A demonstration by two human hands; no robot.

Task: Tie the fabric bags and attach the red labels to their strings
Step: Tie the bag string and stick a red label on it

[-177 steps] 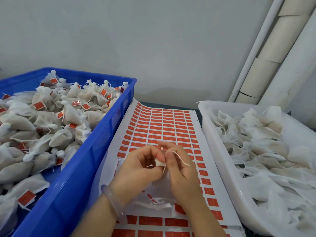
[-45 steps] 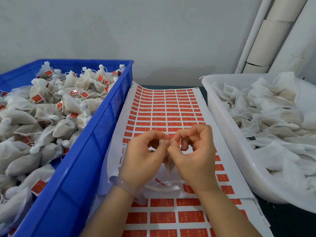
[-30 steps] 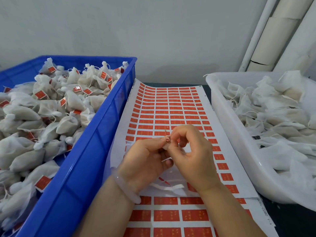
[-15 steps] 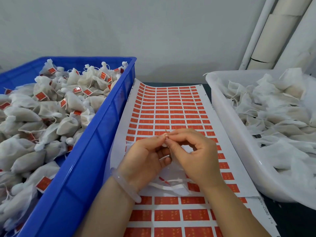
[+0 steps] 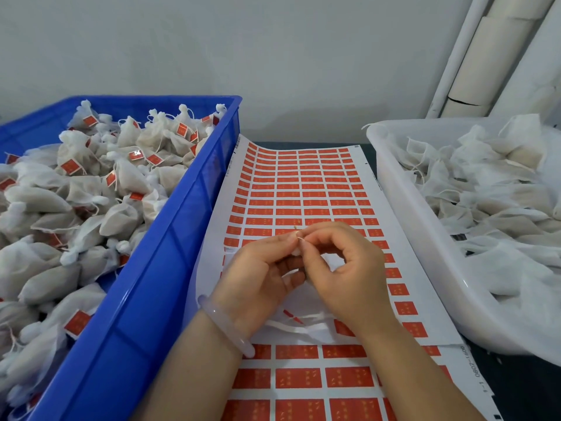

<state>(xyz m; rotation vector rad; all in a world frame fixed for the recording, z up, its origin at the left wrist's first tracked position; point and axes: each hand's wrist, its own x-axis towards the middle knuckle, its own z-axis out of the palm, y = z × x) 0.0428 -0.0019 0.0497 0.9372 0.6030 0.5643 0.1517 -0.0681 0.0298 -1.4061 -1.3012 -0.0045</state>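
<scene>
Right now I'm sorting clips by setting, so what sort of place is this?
Probably a small hand-packing workstation: a blue crate of tied, red-labelled bags, a white tub of unlabelled bags, and a sheet of red labels between them.

A glossy, smooth blue plastic crate (image 5: 145,299) at left holds matt, gauzy white cloth bags (image 5: 121,183) with red paper labels (image 5: 70,166), a smooth paper label sheet (image 5: 303,189) lies in the middle, and a glossy white plastic tub (image 5: 425,253) stands right.

Blue crate (image 5: 136,299), white tub (image 5: 425,238), pipes (image 5: 485,56)
</scene>
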